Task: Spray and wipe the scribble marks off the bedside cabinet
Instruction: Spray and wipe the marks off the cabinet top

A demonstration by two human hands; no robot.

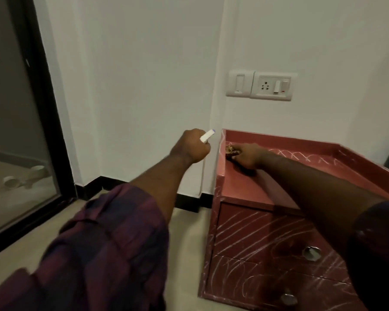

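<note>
A red bedside cabinet [245, 187] stands against the white wall, with white scribble marks [252, 230] across its two drawer fronts and along the raised back rim of its top. My right hand [247, 157] reaches over the top and grips a crumpled brownish cloth [230, 150] at the far left corner. My left hand [192, 145] hovers left of the cabinet, fingers curled round a small white spray bottle [207, 135] whose tip points toward the cabinet's corner.
A switch and socket plate [261, 85] sits on the wall above the cabinet. A dark-framed glass door [20, 131] fills the left side. My leg in plaid cloth [99, 243] lies over the tiled floor. Round metal knobs [311, 252] stick out of the drawers.
</note>
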